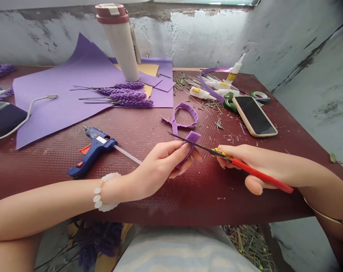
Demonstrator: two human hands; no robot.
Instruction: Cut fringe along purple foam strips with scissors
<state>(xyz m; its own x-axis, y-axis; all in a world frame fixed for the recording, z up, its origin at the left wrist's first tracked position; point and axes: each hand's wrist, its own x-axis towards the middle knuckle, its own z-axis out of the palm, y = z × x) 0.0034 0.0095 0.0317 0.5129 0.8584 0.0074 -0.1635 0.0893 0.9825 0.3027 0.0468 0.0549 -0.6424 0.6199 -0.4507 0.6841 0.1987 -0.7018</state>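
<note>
My left hand (163,164) pinches one end of a purple fringed paper strip (185,119), which curls away over the dark red table (149,204). My right hand (253,162) is closed round red-handled scissors (230,156), whose dark blades reach left to the strip right at my left fingertips. A white bead bracelet (102,190) circles my left wrist.
A blue glue gun (92,151) lies to the left. Purple paper sheets (64,98), finished lavender stems (126,94) and a white tumbler (120,41) sit behind. A phone (255,115), glue bottles (217,85), green tape (259,96) and scraps lie at the right.
</note>
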